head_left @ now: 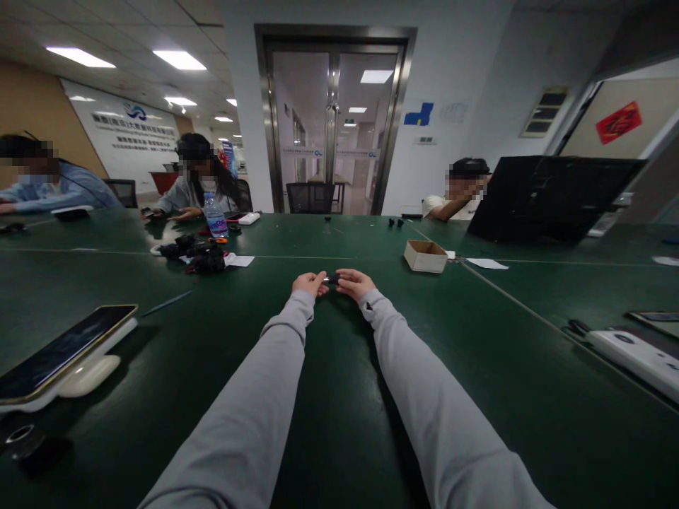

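Basically a big dark green counter (339, 396) fills the view, other people seated along its far edge. Black laptop (552, 198) stands open at far right, its back to the camera. Phone (58, 353) lies on a white stand at near left, white power strip (636, 357) at near right. Pile of black parts (199, 258) sits at mid left, water bottle (215, 218) upright just behind it. Small open cardboard box (425, 256) rests right of centre, well apart from the hands. Both grey-sleeved arms stretch forward to the counter's middle. Left hand (309, 283) and right hand (354, 283) meet there, fingers pinched on the ends of a small black piece (332, 280) held between them just above the counter surface; grip narrow on both sides, holding that piece; what it is, too small to tell
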Motion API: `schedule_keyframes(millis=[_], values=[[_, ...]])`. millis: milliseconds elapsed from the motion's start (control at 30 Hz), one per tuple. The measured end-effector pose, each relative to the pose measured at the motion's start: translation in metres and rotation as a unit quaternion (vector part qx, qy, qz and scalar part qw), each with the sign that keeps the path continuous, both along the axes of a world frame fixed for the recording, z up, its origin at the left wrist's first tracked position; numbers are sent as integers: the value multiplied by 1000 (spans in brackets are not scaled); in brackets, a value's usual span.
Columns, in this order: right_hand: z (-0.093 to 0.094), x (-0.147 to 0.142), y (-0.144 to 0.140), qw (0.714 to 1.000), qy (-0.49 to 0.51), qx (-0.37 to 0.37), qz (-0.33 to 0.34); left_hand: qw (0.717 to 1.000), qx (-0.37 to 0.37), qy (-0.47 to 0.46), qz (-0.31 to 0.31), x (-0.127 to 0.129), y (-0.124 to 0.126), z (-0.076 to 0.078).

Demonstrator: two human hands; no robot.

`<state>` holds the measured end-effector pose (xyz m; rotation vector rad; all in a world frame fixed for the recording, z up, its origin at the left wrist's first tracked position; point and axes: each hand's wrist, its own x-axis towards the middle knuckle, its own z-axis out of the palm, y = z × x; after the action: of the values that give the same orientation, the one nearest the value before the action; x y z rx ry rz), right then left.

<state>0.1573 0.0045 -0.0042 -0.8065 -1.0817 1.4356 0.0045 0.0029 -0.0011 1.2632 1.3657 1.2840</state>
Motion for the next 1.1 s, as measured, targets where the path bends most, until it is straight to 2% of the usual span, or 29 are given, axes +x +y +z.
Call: schedule_keyframes(millis=[200, 333, 467, 533, 600, 700, 833, 1000, 1100], values=[[4, -1, -3, 1000, 1, -8, -2, 1000, 11, 2, -9, 0, -1, 0], [3, -1, -2, 1000, -10, -9, -12, 996, 56, -42, -53, -3, -3, -2], [2, -2, 1, 999, -15, -23, -40, 989, 98, -43, -100, -5, -6, -2], [1, -3, 3, 998, -18, -30, -42, 991, 83, -48, -90, -4, -7, -1], [1, -4, 4, 998, -19, -33, -44, 996, 42, -51, -56, -2, -5, 1], [1, -3, 3, 998, -20, -33, -43, 999, 1, -19, -29, 0, -3, 1], [3, -3, 1, 999, -20, -34, -32, 998, 57, 16, -34, -1, -2, 0], [6, -3, -2, 999, -22, -42, -25, 999, 10, 13, -38, -1, -2, -1], [6, -3, -2, 999, -18, -43, -24, 997, 55, 38, -30, 0, -3, -1]])
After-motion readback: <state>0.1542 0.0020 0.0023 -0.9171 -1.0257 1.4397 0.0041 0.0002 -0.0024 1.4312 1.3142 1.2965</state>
